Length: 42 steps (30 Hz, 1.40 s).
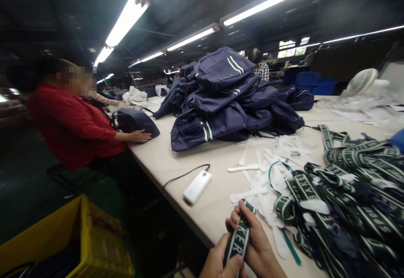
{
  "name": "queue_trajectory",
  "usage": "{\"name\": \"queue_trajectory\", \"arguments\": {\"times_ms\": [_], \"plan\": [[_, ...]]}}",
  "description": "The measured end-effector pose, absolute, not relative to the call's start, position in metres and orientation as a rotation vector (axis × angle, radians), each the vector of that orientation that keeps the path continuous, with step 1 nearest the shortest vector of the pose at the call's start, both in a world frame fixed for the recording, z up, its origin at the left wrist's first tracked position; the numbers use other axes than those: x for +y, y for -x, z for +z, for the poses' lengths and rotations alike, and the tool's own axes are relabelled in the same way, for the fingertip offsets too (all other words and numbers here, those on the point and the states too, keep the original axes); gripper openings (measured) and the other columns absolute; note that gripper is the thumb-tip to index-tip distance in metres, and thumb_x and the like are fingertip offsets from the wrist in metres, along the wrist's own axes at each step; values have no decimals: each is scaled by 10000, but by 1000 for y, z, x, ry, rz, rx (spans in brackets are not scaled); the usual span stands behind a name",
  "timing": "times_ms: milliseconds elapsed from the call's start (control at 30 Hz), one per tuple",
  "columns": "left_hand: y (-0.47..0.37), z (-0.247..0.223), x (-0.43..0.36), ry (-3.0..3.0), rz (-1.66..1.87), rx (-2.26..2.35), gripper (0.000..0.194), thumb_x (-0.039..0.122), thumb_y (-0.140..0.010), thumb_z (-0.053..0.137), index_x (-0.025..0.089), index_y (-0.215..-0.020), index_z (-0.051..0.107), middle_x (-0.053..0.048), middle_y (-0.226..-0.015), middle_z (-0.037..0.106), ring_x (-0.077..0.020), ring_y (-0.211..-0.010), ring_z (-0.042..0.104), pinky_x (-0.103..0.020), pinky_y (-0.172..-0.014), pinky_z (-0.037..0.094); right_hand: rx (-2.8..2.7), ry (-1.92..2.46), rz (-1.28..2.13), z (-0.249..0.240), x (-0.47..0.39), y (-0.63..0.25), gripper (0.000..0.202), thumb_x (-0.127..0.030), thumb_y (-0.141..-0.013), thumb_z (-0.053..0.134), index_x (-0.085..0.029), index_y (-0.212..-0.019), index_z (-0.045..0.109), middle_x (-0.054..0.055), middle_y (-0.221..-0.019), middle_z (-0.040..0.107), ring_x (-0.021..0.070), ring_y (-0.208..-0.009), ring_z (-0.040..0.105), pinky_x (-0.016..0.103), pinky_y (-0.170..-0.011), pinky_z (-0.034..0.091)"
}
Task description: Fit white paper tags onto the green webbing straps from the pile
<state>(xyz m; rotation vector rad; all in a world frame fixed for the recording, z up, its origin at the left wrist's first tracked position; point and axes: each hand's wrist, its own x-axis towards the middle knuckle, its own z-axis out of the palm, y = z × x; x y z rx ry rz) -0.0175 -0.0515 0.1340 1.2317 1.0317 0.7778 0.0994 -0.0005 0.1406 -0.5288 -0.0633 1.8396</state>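
A dark green strap (239,239) with white lettering and pale edges is held between both hands at the table's near edge. My left hand (219,259) grips its lower part, thumb on top. My right hand (254,238) has its fingers wrapped round the upper part. Right of the hands lies a large tangled heap of similar green and white straps (374,217). Loose white strips (263,191) are scattered just beyond the hands, some under the straps.
A white power bank (197,186) with a black cable lies on the table (151,160). Navy bags (221,97) are piled behind it. At left, a person in red (75,122) touches another navy bag (137,122). A yellow crate (107,244) stands lower left; a fan (362,81) is back right.
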Motion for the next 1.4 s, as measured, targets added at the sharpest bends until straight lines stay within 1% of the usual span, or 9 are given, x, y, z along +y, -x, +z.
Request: {"name": "queue_trajectory", "arguments": {"times_ms": [100, 267, 367, 467, 667, 933, 1200, 1333, 1400], "plan": [[14, 137, -50, -1352, 804, 1278, 476, 596, -829, 557, 156, -1007, 595, -16, -644, 594, -155, -548, 530, -269, -552, 410, -131, 697, 1761, 140, 10, -93, 402, -438, -641, 871, -147, -695, 599, 0, -552, 621, 82, -466, 524, 193, -496, 437], [9, 141, -41, -1401, 861, 1322, 340, 373, -696, 728, 180, -951, 611, -52, -798, 695, -247, -762, 653, -314, -720, 495, -431, 814, 1538, 142, 25, -95, 463, -553, -687, 797, -132, -748, 614, 13, -508, 630, 112, -423, 539, 212, -452, 403], [8, 141, -39, -1123, 846, 1113, 407, 404, -677, 774, 165, -973, 628, -67, -818, 709, -240, -741, 672, -346, -752, 529, -471, 705, 1624, 146, 28, -104, 394, -481, -741, 788, -133, -745, 602, -24, -481, 583, 96, -425, 523, 263, -598, 490], [11, 139, -39, -852, 771, 827, 414, 386, -631, 843, 150, -912, 652, -42, -743, 667, -148, -630, 611, -267, -637, 500, -291, 469, 1903, 148, 30, -115, 350, -375, -727, 829, -136, -742, 574, -51, -556, 555, 62, -485, 499, 267, -721, 506], [11, 133, -30, -644, 779, 781, 357, 423, -707, 810, 149, -829, 618, -6, -756, 578, -56, -550, 465, -194, -508, 385, -62, 381, 1986, 132, 46, -116, 279, -278, -790, 789, -126, -723, 565, -96, -504, 394, 30, -428, 340, 178, -507, 388], [17, 124, -22, -1249, 776, 1253, 452, 601, -802, 616, 171, -941, 593, 15, -625, 594, -107, -483, 492, -217, -460, 408, -110, 552, 1932, 109, 56, -106, 351, -355, -754, 821, -72, -873, 651, 25, -656, 641, 97, -552, 583, 261, -645, 509], [25, 125, -23, -1023, 781, 1170, 453, 613, -730, 689, 180, -833, 605, 4, -645, 619, -97, -480, 493, -197, -439, 407, -391, 534, 2068, 113, 58, -121, 506, -515, -775, 757, -66, -994, 674, 71, -778, 689, 146, -718, 659, 296, -774, 528], [45, 128, -25, -991, 873, 1267, 436, 596, -721, 713, 172, -784, 631, 8, -582, 596, -94, -478, 489, -179, -443, 399, -1185, 1203, 1540, 126, 87, -156, 481, -535, -985, 416, -170, -1240, 600, 97, -1063, 706, 179, -930, 678, 328, -827, 537], [52, 130, -28, -1025, 924, 1320, 452, 618, -708, 713, 175, -749, 636, 23, -504, 549, -91, -441, 458, -175, -423, 376, -1258, 1548, 1189, 127, 110, -173, 395, -433, -1001, 444, -167, -1260, 578, 122, -1191, 658, 194, -1043, 645, 329, -878, 520]]}}
